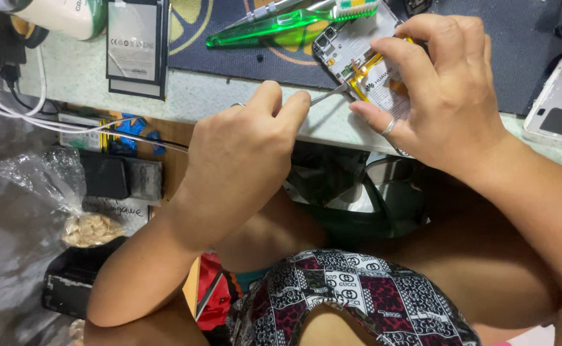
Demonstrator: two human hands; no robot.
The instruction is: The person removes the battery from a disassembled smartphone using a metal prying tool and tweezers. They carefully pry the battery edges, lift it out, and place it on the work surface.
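Your left hand (242,150), at the frame's centre, has its grip closed on thin metal tweezers (332,94), whose tips touch the opened phone (364,57) near its gold battery. Your right hand (447,96) clamps that phone at the table (230,96) edge, upper right of centre. A green toothbrush (281,24) lies just above, and a loose battery (137,45) sits upper left.

At upper left we see a flat rectangular battery (136,46), black-edged with a pale grey label. At upper centre, a gold battery label (383,86) shows. At lower left lies a clear plastic bag (69,205) of pale nuts.
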